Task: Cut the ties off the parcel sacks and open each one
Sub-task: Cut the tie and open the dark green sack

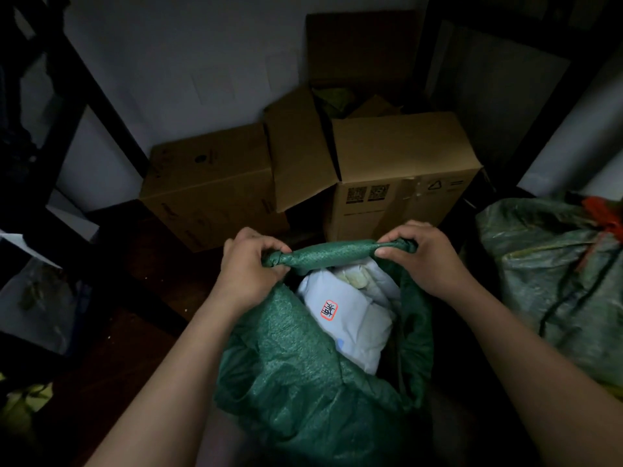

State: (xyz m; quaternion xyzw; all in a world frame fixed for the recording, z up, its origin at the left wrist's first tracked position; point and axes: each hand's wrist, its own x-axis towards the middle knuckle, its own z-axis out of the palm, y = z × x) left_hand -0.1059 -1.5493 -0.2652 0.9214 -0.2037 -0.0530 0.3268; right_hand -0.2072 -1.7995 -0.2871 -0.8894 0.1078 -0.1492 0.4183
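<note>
- Dark shelving [50, 106] stands at the far left in poor light.
- The left hand [251, 264] grips the left end of the sack's rolled rim, fingers curled round it.
- The green sack [296, 375] sits on the floor right in front of the person, its mouth open, white parcels [354, 318] showing inside, one with a red-edged label [329, 310].
- Boxes [401, 176] stand behind against the wall.
- The right hand [418, 254] clutches the rim's right end.
- A second sack [556, 284], well to the right, carries a red tie [605, 214].
</note>
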